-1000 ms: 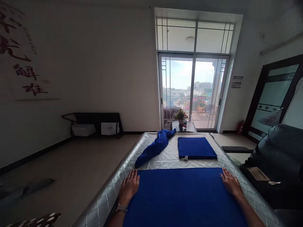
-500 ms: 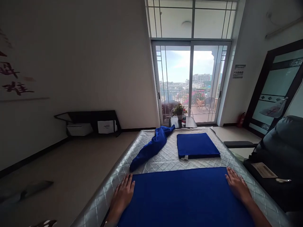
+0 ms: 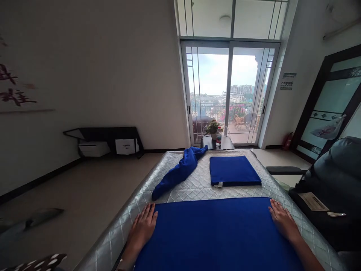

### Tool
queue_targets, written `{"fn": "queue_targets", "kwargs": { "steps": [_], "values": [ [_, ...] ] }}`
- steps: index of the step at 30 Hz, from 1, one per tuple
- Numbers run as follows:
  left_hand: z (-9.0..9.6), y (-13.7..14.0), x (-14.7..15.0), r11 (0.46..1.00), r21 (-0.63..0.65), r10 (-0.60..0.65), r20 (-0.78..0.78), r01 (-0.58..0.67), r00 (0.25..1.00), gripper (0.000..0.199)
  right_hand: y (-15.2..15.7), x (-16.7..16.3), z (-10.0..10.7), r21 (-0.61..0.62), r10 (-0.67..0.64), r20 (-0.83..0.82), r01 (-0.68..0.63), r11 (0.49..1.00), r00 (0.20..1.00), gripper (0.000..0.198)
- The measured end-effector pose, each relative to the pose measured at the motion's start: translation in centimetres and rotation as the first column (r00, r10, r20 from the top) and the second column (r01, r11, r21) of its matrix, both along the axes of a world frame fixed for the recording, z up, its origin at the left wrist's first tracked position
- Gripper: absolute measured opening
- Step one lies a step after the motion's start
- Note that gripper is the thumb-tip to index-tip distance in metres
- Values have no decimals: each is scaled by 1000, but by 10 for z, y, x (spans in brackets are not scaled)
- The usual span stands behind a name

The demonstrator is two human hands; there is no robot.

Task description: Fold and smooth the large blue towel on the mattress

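Quilted table (image 3: 197, 184), balcony door behind. Both hands have slid outward — L hand (image 3: 141, 229) and R hand (image 3: 283, 223) flat, fingers loosely together, now at the edges of the towel (image 3: 214, 233) lying spread near the front; looks smoothed.

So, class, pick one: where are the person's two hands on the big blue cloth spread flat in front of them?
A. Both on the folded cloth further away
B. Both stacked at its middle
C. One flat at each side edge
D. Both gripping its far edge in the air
C: the left hand and right hand lie flat, fingers spread, at opposite side edges of the big blue cloth.
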State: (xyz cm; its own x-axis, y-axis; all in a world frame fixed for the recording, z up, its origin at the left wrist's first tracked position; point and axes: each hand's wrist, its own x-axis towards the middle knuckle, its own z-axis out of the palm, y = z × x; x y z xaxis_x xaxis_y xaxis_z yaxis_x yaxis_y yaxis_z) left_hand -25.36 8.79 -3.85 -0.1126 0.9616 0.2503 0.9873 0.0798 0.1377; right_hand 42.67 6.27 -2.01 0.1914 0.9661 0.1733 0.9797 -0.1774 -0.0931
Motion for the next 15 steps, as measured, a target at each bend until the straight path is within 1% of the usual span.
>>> {"fn": "queue_targets", "kwargs": {
  "steps": [3,7,12,15],
  "values": [
    [4,-2,2,999,-36,33,19,-33,999,62,1,-1,0,-19,-17,18,17,1000,1000,68],
    [7,-2,5,999,-7,52,2,-52,999,61,2,-3,2,-40,-17,35,19,999,999,67],
    [1,2,1,999,-18,37,-21,-37,999,61,2,-6,4,-70,-25,47,28,997,999,67],
    [-2,3,0,999,-6,38,-33,-39,999,62,1,-6,4,-64,-37,45,39,997,998,66]
  ]
}}
